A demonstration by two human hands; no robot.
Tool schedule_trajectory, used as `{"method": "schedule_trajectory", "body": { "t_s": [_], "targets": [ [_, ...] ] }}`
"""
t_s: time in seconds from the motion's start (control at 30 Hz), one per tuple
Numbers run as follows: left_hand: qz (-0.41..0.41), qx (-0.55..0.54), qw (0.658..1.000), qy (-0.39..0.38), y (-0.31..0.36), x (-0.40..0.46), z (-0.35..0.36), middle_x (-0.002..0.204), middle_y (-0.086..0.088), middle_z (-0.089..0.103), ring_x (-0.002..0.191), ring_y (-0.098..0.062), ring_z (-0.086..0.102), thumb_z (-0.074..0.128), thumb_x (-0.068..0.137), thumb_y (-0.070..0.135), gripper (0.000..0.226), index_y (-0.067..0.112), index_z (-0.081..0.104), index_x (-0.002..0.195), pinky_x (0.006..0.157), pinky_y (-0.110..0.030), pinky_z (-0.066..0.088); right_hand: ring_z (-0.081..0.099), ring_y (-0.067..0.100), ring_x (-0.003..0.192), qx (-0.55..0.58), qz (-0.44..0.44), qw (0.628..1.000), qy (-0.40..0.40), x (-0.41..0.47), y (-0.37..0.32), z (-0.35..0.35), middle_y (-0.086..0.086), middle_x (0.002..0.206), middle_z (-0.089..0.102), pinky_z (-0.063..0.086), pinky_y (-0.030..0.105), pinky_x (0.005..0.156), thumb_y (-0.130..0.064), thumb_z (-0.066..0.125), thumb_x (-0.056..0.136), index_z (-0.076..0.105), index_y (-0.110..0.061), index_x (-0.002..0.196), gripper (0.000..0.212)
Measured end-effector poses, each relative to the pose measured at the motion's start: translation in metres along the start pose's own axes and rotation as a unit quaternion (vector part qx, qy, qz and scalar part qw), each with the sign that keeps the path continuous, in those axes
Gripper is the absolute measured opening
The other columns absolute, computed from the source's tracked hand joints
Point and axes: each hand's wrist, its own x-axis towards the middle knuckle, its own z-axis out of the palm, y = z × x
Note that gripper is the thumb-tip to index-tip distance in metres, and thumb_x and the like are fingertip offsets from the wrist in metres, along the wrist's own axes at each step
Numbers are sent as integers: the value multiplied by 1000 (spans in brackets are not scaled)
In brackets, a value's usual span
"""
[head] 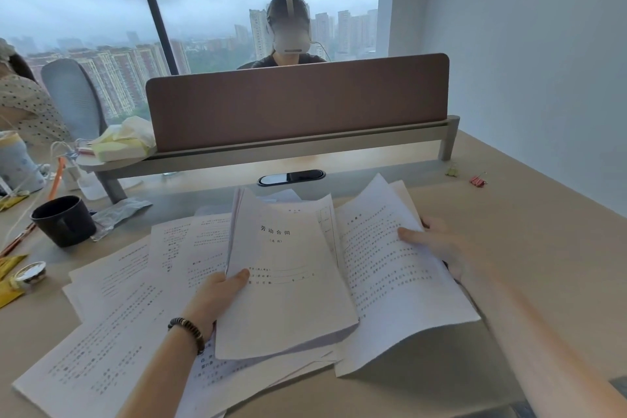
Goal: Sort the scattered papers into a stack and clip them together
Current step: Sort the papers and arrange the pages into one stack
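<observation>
The desk (509, 214) is pale wood with a brown divider screen (298, 102) along its far edge. Loose printed papers (112, 309) spread across its near left part, overlapping at angles, white with dense black text too small to read. On top of them, at the middle, the left hand (217, 295) grips a stack of sheets (288, 285) by its left edge, thumb on the cover page; the cover carries a short title and a few form lines, and the stack's upper half curls away from the camera. Just to the right, the right hand (437, 244) pinches a text-covered sheet (400, 275) at its right edge; that sheet arches up off the desk, hiding most of the fingers and the pages beneath it. A black mug (62, 220) stands at the left. Far right lie a pink binder clip (477, 180) and a yellow-green one (452, 172), both small and indistinct.
</observation>
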Motion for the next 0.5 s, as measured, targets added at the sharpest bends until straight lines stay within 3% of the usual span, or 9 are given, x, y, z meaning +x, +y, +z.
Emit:
{"method": "schedule_trajectory", "body": {
  "t_s": [0.1,0.2,0.33,0.4,0.5],
  "targets": [
    [9,11,1000,7,2,-1,2,93,-21,75,89,-40,72,59,98,24,25,0,69,95,86,-52,58,74,30,79,28,-19,999,11,-6,-20,4,15,99,75,62,40,67,-18,72,90,64,-3,118,33],
    [25,17,999,13,4,-3,3,90,-18,75,80,-35,72,58,99,23,24,1,68,98,80,-49,60,73,34,91,24,-43,998,27,-15,-44,9,17,108,74,60,47,81,-30,73,89,65,-6,118,38],
    [37,7,999,10,7,-7,3,90,-16,75,80,-33,71,58,99,21,21,3,68,99,81,-49,59,73,34,83,3,-97,995,16,-34,-81,18,16,105,75,61,42,74,-36,64,95,68,-1,115,40],
    [38,-10,999,5,8,-9,3,90,-16,75,80,-34,71,58,98,20,20,3,68,101,80,-48,59,74,27,73,15,-122,992,12,-42,-97,21,10,94,77,62,40,70,-37,63,95,70,-7,110,35],
    [33,-49,998,-4,10,-14,1,90,-15,76,77,-32,72,58,98,21,21,3,67,105,65,-38,60,74,20,63,67,-148,987,2,-49,-110,22,3,83,78,61,32,55,-34,63,96,73,-14,100,23]
  ]
}}
